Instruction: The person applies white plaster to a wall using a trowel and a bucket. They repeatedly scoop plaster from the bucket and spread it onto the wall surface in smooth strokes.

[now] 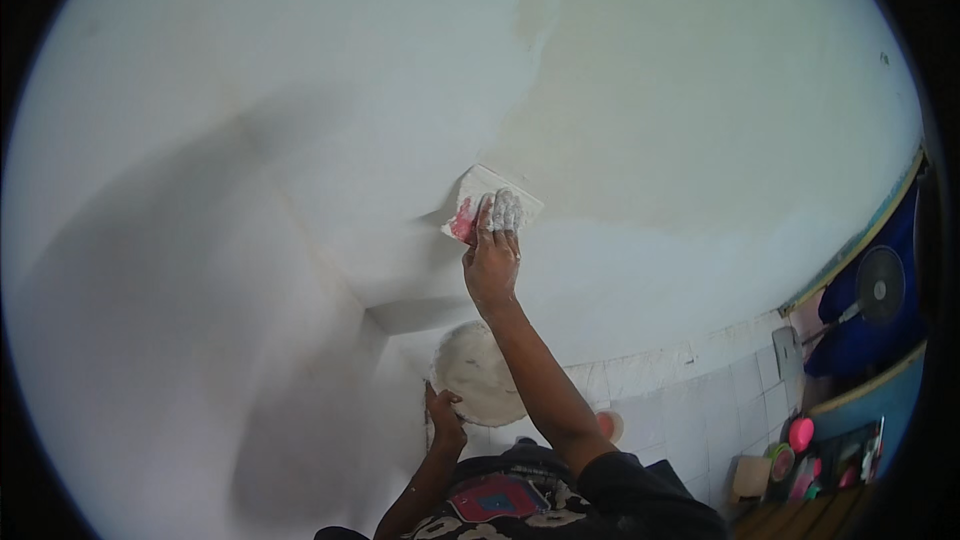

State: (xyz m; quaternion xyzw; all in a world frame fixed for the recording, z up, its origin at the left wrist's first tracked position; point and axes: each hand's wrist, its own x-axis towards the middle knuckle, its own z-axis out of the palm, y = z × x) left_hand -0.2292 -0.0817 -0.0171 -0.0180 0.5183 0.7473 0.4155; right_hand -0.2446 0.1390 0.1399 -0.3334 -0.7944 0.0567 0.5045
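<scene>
My right hand [493,258] reaches up to the wall and presses on a flat putty spreader [478,180]. The spreader is smeared white with a red patch at its left edge, and white paste coats my fingertips. Below it, my left hand [446,422] grips the left edge of a round basin [436,368] of off-white putty, held at chest height. My right forearm hides part of the basin's right side. The white wall [400,140] carries a damp-looking beige-green patch [690,100] up and right of the spreader.
A wall corner runs down on the left, with dark shadows across it. White tiles [690,410] cover the lower wall. At the right are a light switch plate [786,352], an opening with a fan [880,285], and pink and green containers [800,433] on a wooden surface.
</scene>
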